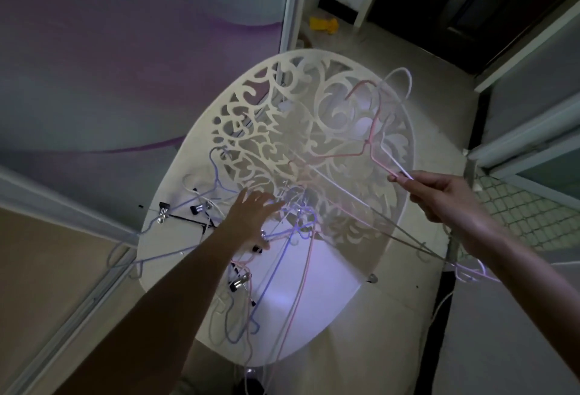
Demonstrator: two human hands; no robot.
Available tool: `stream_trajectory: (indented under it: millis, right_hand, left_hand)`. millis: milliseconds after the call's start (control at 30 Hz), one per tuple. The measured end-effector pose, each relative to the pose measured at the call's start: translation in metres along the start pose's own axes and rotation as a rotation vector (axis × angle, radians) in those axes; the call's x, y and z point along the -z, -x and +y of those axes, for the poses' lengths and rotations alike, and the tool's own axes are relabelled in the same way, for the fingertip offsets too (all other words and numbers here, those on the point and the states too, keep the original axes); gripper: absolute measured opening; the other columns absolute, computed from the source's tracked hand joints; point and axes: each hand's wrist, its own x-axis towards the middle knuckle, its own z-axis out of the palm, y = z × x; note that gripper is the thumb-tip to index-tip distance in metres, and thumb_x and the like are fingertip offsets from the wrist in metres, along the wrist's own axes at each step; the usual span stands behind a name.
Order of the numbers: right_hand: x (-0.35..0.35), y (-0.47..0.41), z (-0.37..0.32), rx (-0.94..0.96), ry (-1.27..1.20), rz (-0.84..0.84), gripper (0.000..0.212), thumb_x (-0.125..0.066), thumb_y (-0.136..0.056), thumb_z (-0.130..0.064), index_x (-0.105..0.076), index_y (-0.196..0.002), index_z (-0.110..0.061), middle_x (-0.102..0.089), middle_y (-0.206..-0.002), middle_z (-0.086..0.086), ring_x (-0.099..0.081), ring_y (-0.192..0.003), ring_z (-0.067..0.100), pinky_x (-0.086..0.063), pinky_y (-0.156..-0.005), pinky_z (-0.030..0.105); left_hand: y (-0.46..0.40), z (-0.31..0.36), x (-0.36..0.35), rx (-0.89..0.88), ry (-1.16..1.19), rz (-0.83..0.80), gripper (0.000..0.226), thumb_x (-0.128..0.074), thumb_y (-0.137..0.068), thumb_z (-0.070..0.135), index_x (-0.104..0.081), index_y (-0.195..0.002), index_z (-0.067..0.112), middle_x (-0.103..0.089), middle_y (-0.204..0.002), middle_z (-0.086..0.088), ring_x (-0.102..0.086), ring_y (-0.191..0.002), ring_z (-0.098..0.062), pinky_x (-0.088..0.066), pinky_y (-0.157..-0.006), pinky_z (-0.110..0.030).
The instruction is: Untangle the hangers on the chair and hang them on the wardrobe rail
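— What's the biggest thing in front of you?

— The white chair (317, 131), its back cut through with scrollwork, its pale seat below me. To my left stands the wardrobe door (125, 49), grey with purple swirls.

— And the hangers?

— Most lie in a tangled heap (282, 237) across the seat, blue, pink and white wire crossing over each other, some trailing off the front edge. A few black clip hangers (188, 212) sit at the seat's left side.

— What are your hands doing?

— My right hand (439, 193) has its fingers (405, 178) pinched round the wire of a pink hanger and a white hanger (381, 131), lifted together before the chair back, hooks uppermost. My left hand (251, 215) has its fingers spread wide, pressing flat on the heap, gripping nothing

— Anything small?

— A yellow object (323, 25) on the floor beyond the chair
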Motion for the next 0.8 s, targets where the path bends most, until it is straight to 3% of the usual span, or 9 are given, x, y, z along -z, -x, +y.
stream_trajectory:
  millis: [67, 133, 200, 300, 467, 533, 600, 667, 800]
  right_hand:
    - [-0.003, 0.002, 0.004, -0.011, 0.029, -0.025, 0.015, -0.06, -0.09, -0.026, -0.071, -0.099, -0.023, -0.045, -0.036, -0.016, -0.042, -0.037, -0.005, -0.021, -0.036, 0.009]
    - [-0.006, 0.009, 0.005, -0.024, 0.037, -0.049, 0.015, -0.06, -0.09, -0.025, -0.072, -0.099, -0.022, -0.043, -0.036, -0.015, -0.04, -0.037, -0.004, -0.021, -0.037, 0.009]
    - [-0.011, 0.015, -0.001, -0.058, 0.016, -0.055, 0.015, -0.061, -0.09, -0.022, -0.073, -0.099, -0.019, -0.041, -0.036, -0.014, -0.038, -0.035, -0.002, -0.02, -0.035, 0.009]
    - [-0.02, 0.023, -0.02, -0.14, -0.067, -0.119, 0.018, -0.058, -0.091, -0.019, -0.072, -0.102, -0.014, -0.04, -0.049, -0.007, -0.028, -0.032, 0.001, -0.017, -0.034, 0.01]
    - [-0.048, 0.053, -0.065, -0.234, -0.2, -0.293, 0.022, -0.049, -0.094, -0.014, -0.063, -0.11, -0.01, -0.034, -0.057, -0.005, -0.021, -0.032, 0.0, -0.013, -0.033, 0.011]
    - [-0.06, 0.07, -0.08, -0.241, -0.254, -0.398, 0.016, -0.044, -0.095, -0.013, -0.06, -0.098, -0.016, -0.033, -0.057, -0.006, -0.019, -0.034, 0.0, -0.011, -0.034, 0.012]
    - [-0.071, 0.091, -0.094, -0.239, -0.266, -0.49, 0.022, -0.038, -0.097, -0.011, -0.056, -0.088, -0.018, -0.034, -0.06, -0.003, -0.02, -0.034, 0.0, -0.013, -0.034, 0.011]
    - [-0.083, 0.113, -0.107, -0.212, -0.261, -0.565, 0.023, -0.038, -0.098, -0.01, -0.058, -0.09, -0.016, -0.037, -0.062, -0.001, -0.023, -0.037, 0.002, -0.017, -0.036, 0.011]
    - [-0.11, 0.158, -0.131, -0.142, -0.218, -0.694, 0.019, -0.039, -0.098, -0.007, -0.057, -0.1, -0.007, -0.05, -0.068, 0.005, -0.034, -0.039, 0.004, -0.025, -0.043, 0.014]
  left_hand:
    - [0.007, -0.001, -0.005, 0.014, 0.064, -0.061, 0.113, -0.081, -0.055, 0.053, -0.023, -0.148, 0.027, -0.026, -0.154, -0.003, -0.023, -0.142, -0.024, -0.01, -0.116, -0.045]
    - [0.018, -0.001, 0.0, 0.04, 0.1, -0.018, 0.111, -0.082, -0.054, 0.05, -0.027, -0.146, 0.024, -0.032, -0.151, -0.005, -0.032, -0.139, -0.024, -0.022, -0.113, -0.044]
    - [0.029, -0.003, 0.011, 0.123, 0.236, 0.032, 0.088, -0.081, -0.063, 0.037, -0.041, -0.139, 0.02, -0.042, -0.145, -0.007, -0.042, -0.133, -0.024, -0.034, -0.108, -0.037]
    - [0.054, -0.003, 0.049, 0.3, 0.494, -0.029, 0.048, -0.064, -0.083, 0.022, -0.052, -0.13, 0.019, -0.05, -0.137, -0.002, -0.046, -0.127, -0.023, -0.036, -0.103, -0.029]
    - [0.101, 0.013, 0.124, 0.439, 1.162, -0.006, 0.029, -0.062, -0.077, 0.017, -0.065, -0.103, 0.004, -0.074, -0.091, -0.007, -0.066, -0.086, -0.024, -0.048, -0.073, -0.022]
    - [0.125, 0.026, 0.158, 0.475, 1.36, -0.107, 0.01, -0.056, -0.086, 0.015, -0.058, -0.092, 0.006, -0.068, -0.07, 0.003, -0.061, -0.061, -0.013, -0.044, -0.056, -0.019]
    - [0.153, 0.037, 0.182, 0.489, 1.403, -0.192, 0.015, -0.036, -0.1, 0.025, -0.049, -0.1, 0.017, -0.058, -0.078, 0.004, -0.058, -0.05, -0.006, -0.037, -0.058, -0.02]
    - [0.181, 0.043, 0.201, 0.528, 1.485, -0.146, 0.018, -0.033, -0.101, 0.033, -0.04, -0.113, 0.021, -0.058, -0.087, 0.001, -0.061, -0.047, -0.002, -0.039, -0.062, -0.021]
    - [0.24, 0.042, 0.222, 0.546, 1.618, -0.011, 0.032, -0.04, -0.098, 0.035, -0.043, -0.126, 0.021, -0.06, -0.11, -0.003, -0.061, -0.078, -0.008, -0.044, -0.07, -0.023]
